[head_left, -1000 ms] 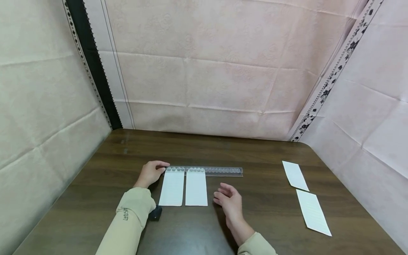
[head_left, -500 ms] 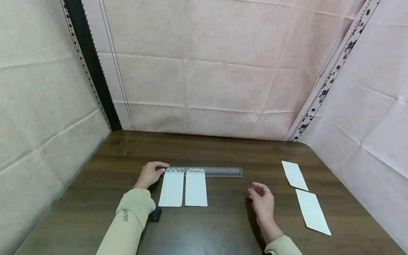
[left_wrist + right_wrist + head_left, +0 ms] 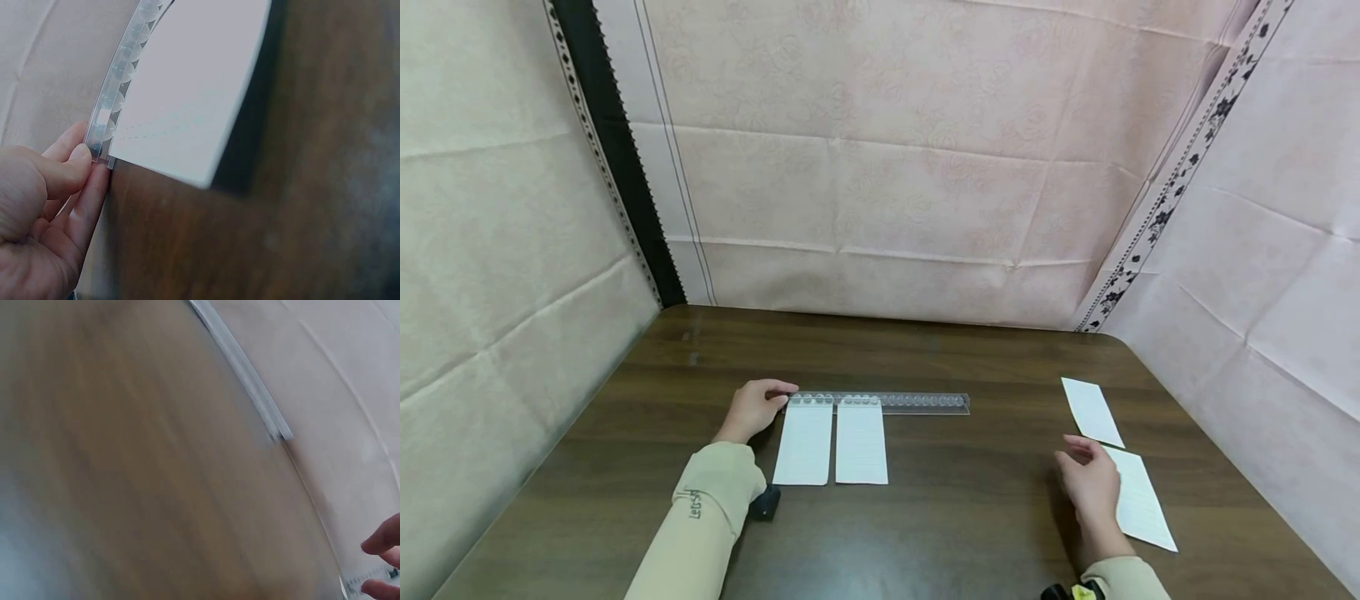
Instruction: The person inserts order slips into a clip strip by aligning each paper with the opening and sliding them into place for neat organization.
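Observation:
My left hand (image 3: pixel 752 410) pinches the left end of a clear plastic strip (image 3: pixel 928 404) with a row of round rings. The left wrist view shows the thumb (image 3: pixel 65 175) on top of that end. Two white lined paper sheets (image 3: pixel 803 446) lie side by side, their top edges at the strip's rings. My right hand (image 3: pixel 1092 487) is over at the right, fingers loosely bent and holding nothing. It partly covers the nearer of two loose paper sheets (image 3: pixel 1146 508); whether it touches that sheet I cannot tell. The farther loose sheet (image 3: pixel 1092 410) lies just beyond its fingertips.
The brown wooden table (image 3: pixel 940 533) meets a pale cloth backdrop (image 3: pixel 880 200) at the back. Cloth walls also stand along both sides. A small black device (image 3: pixel 765 503) sits under the left wrist.
My right hand has moved right, from beside the two sheets at the strip to the loose sheets. My left hand keeps its hold on the strip's end.

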A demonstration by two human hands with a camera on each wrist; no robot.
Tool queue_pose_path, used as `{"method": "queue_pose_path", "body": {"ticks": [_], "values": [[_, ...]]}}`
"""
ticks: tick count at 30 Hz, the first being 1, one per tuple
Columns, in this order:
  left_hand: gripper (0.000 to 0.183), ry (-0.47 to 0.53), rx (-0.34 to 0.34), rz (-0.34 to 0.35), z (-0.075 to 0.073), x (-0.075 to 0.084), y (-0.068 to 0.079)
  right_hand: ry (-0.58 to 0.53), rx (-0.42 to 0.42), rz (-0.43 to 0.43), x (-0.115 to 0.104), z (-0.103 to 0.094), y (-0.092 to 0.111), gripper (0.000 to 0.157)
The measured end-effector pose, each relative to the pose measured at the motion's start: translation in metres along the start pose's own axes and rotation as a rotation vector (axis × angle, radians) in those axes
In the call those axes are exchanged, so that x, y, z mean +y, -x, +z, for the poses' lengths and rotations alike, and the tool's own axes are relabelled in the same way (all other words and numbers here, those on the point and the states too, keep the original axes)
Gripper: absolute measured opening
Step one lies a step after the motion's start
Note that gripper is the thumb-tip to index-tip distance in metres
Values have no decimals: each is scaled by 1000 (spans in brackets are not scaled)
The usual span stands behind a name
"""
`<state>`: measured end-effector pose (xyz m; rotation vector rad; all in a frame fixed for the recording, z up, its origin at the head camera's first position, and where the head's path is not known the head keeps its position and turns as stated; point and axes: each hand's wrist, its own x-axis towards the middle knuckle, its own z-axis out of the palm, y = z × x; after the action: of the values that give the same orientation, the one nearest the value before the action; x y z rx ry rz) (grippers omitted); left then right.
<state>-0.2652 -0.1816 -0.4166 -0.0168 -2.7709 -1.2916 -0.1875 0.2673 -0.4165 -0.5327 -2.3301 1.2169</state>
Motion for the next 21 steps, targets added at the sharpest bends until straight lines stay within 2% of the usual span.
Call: {"method": "queue_pose_path", "body": {"ticks": [3,9,14,21], "values": [[22,-1,2,2,0,-1,0,93,3,16,9,-13,-8,31],[22,3,5,2,0,-1,0,227,-64,132,21,-37,-19,42],[22,0,11,10,1,-1,-1,282,-121,219,30,-54,-24,53],[21,2,13,20,0,-2,0,297,-152,237,36,-64,-28,61]]}}
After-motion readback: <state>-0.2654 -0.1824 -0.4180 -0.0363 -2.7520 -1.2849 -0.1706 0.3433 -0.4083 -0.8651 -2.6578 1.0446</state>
